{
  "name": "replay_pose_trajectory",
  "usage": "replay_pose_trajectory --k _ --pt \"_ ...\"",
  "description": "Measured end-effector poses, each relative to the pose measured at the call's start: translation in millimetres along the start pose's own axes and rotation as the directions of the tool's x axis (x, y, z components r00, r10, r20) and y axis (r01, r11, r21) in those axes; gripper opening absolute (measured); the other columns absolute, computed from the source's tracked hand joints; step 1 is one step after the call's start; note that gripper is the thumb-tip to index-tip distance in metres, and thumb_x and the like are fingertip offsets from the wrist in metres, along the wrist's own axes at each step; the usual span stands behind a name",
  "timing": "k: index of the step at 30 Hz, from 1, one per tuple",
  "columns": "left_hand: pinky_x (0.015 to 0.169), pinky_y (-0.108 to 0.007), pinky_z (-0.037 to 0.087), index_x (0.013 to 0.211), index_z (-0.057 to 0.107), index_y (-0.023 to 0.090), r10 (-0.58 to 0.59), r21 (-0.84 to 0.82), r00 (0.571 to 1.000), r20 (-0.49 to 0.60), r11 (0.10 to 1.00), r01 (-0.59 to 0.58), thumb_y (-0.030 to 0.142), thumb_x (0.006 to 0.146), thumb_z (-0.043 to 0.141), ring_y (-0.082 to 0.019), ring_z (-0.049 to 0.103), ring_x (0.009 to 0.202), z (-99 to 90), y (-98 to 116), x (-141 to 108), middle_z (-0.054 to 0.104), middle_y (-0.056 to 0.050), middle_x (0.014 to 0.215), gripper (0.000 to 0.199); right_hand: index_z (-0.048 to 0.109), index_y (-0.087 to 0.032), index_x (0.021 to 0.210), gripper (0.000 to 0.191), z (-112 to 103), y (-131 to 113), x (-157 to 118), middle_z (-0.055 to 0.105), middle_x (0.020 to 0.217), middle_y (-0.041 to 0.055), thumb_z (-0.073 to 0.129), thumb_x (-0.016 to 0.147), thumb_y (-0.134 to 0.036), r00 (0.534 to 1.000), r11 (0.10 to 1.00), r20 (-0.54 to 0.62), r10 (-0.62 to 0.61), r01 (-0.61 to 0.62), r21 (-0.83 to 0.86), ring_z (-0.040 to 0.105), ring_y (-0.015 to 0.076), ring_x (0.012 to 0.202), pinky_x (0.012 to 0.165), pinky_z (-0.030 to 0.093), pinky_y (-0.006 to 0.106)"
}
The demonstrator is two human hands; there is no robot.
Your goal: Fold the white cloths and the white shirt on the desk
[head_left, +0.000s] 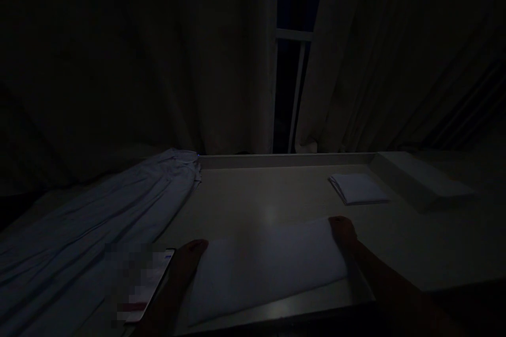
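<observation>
A folded white cloth lies stretched across the near part of the pale table. My left hand is closed on its far left corner. At the opposite end, my right hand grips the far right corner, fingers curled in. Dim light hides the finer detail of both hands. A lit phone, partly pixelated, lies just left of my left forearm. Beyond my right hand rests a smaller folded white cloth.
A large rumpled pale sheet spreads over the table's left side. On the right stands a white box-like block. A low ledge runs along the table's back, before drawn curtains with a dark window gap.
</observation>
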State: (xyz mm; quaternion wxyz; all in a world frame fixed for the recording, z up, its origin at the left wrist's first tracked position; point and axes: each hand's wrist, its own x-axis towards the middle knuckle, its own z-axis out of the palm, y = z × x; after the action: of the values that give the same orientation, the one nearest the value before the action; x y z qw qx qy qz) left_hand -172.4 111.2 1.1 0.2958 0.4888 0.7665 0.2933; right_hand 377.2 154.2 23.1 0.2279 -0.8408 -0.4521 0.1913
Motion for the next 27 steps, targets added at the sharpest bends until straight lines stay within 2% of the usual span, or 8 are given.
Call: replay_pose_trajectory --k 3,7,10,15,27 --pt "0.073 -0.033 0.047 0.098 0.070 0.025 -0.025 0.175 0.995 -0.092 0.984 0.040 0.053 0.083 0.046 -0.025 0.067 0.089 9.6 6 -11 0.074 -0.006 0.098 0.040 0.070 -0.018 0.101 0.038 12 -1 -5 0.071 0.103 0.0158 0.047 0.088 -0.045 0.999 0.995 -0.034 0.038 -0.041 -0.090 0.065 0.0309 0.096 0.087 0.044 0.046" --pt "0.074 -0.031 0.042 0.104 0.066 0.025 0.111 0.362 0.981 -0.156 0.931 -0.048 0.048 0.091 0.034 -0.023 0.065 0.093 22.7 15 -24 0.071 -0.006 0.109 0.041 0.066 -0.014 0.104 0.043 27 0 -12 0.068 0.105 0.0179 0.035 0.095 -0.043 0.993 0.974 -0.118 -0.013 -0.015 -0.228 0.062 0.0312 0.103 0.092 0.039 0.048" --pt "0.072 -0.030 0.041 0.103 0.064 0.027 0.125 0.390 0.979 -0.159 0.919 -0.054 0.051 0.092 0.033 -0.022 0.065 0.090 25.5 18 -26 0.071 -0.005 0.105 0.042 0.065 -0.013 0.102 0.045 32 1 -12 0.068 0.102 0.0188 0.029 0.097 -0.040 0.982 0.944 -0.176 -0.073 0.011 -0.331 0.063 0.0308 0.098 0.088 0.039 0.046" --pt "0.067 -0.031 0.042 0.101 0.066 0.027 0.009 0.371 0.980 -0.198 0.926 0.066 0.061 0.087 0.039 -0.025 0.066 0.083 24.6 18 -22 0.073 -0.006 0.095 0.046 0.064 -0.013 0.102 0.043 32 3 -11 0.068 0.099 0.0189 0.030 0.098 -0.038 0.977 0.930 -0.194 -0.089 0.012 -0.366 0.063 0.0304 0.095 0.084 0.040 0.043" --pt "0.068 -0.032 0.041 0.110 0.063 0.024 0.084 0.492 0.977 -0.198 0.870 0.026 0.066 0.088 0.033 -0.026 0.065 0.087 31.1 17 -22 0.072 -0.009 0.100 0.056 0.060 -0.012 0.103 0.038 39 6 -2 0.066 0.099 0.0171 0.033 0.097 -0.038 0.961 0.926 -0.251 -0.115 0.012 -0.376 0.061 0.0320 0.097 0.086 0.038 0.046"
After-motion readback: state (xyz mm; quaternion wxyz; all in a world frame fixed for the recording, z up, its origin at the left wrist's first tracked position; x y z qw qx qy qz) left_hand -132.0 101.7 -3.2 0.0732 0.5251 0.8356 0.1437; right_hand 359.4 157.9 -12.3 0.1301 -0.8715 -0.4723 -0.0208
